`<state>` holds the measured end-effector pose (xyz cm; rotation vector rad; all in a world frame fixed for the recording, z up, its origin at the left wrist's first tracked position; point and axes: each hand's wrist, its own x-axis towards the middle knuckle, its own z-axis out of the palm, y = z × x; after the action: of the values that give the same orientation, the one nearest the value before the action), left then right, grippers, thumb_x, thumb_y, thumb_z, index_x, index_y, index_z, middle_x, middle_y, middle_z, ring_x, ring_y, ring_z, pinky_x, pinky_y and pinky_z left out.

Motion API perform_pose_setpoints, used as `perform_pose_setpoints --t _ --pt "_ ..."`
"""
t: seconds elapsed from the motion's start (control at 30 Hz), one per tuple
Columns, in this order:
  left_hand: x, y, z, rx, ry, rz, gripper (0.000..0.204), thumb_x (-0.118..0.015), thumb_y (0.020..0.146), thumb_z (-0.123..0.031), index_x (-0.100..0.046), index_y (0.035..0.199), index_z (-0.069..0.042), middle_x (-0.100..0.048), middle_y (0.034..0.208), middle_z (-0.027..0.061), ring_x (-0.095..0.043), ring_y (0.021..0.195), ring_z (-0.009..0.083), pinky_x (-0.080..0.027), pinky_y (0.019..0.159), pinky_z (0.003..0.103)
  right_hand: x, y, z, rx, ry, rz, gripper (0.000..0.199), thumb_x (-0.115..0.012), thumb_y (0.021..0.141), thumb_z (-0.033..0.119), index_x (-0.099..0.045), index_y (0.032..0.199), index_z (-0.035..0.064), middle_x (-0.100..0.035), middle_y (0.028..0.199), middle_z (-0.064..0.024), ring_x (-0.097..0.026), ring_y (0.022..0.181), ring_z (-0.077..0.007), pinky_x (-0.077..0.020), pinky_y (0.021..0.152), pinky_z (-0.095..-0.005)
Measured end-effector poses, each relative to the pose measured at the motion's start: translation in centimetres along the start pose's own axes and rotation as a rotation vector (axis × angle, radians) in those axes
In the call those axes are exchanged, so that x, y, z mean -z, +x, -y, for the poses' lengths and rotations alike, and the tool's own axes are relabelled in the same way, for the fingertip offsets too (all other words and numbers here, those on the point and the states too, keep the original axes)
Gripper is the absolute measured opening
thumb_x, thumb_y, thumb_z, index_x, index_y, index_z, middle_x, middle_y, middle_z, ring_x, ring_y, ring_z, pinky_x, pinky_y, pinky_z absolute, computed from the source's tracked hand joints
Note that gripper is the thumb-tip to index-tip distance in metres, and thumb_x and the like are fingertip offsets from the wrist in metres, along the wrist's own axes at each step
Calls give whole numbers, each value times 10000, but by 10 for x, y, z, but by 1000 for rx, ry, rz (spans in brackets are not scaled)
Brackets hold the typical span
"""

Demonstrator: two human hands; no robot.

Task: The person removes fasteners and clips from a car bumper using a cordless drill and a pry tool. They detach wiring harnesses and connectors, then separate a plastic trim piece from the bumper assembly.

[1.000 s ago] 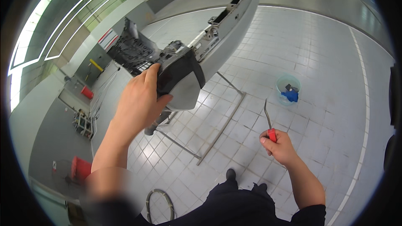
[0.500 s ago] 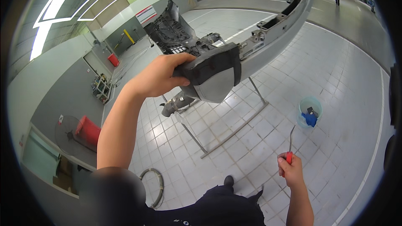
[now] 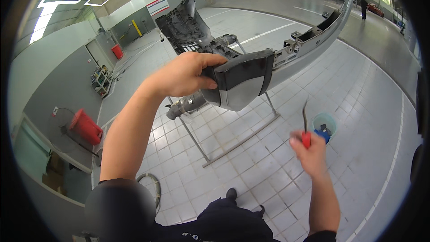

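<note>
A large car bumper (image 3: 286, 74) with a grey outer skin and black inner parts rests on a metal stand (image 3: 242, 144). My left hand (image 3: 190, 74) grips its near black-and-grey corner (image 3: 244, 74), fingers over the top edge and thumb on the near face. What lies under the palm is hidden. Out to the right, apart from the bumper, my right hand (image 3: 311, 152) is closed round the red handle of a hooked pry tool (image 3: 305, 121). Its thin metal shaft points upward and bends near the tip. This hand is slightly blurred.
A pale bucket (image 3: 324, 123) with a blue cloth and dark pieces stands on the tiled floor at the right. A coiled hose (image 3: 154, 188) lies near my feet. At the left are a red bin (image 3: 86, 127) and a small shelf cart (image 3: 102, 82). A person (image 3: 363, 8) stands far right.
My right hand has risen with the pry tool, toward the bumper's height. My left hand keeps its grip on the bumper's corner, which sits slightly farther right in view.
</note>
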<state>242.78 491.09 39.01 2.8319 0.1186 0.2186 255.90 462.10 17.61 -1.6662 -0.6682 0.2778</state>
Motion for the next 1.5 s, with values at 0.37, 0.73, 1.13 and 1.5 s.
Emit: perform_pose_setpoints --t 0.37,0.73,1.13,1.5 --pt "-31 -7 41 -307 48 -381 437 -854 782 -281 -676 1089 -26 -678 955 138 -623 884 334 -505 776 397 -87 98 163 915 -708 21 302 -765 824 192 -703 1081 46 -639 1191 -89 -578 1171 -300 -568 869 -437" --pt "-33 -3 54 -379 -22 -375 446 -848 772 -373 -609 896 -17 -590 811 118 -552 804 333 -464 720 412 -97 99 144 1012 -667 -118 319 -779 744 152 -734 1060 136 -666 1122 6 -593 1133 -256 -566 799 -409" --pt "29 0 9 -772 -489 -459 740 -845 845 -193 -465 1438 35 -622 1256 103 -601 1168 197 -472 1036 354 -93 95 268 660 -128 94 487 -553 1049 395 -645 1250 -38 -700 1016 -87 -674 952 -178 -526 867 -318" --pt "36 127 153 -590 -893 170 396 -539 943 -4 -462 1332 -6 -585 994 60 -594 818 124 -526 742 280 -99 114 174 796 -447 -279 728 -615 913 644 -709 1109 -51 -672 1184 -208 -618 1161 -389 -447 1038 -497"
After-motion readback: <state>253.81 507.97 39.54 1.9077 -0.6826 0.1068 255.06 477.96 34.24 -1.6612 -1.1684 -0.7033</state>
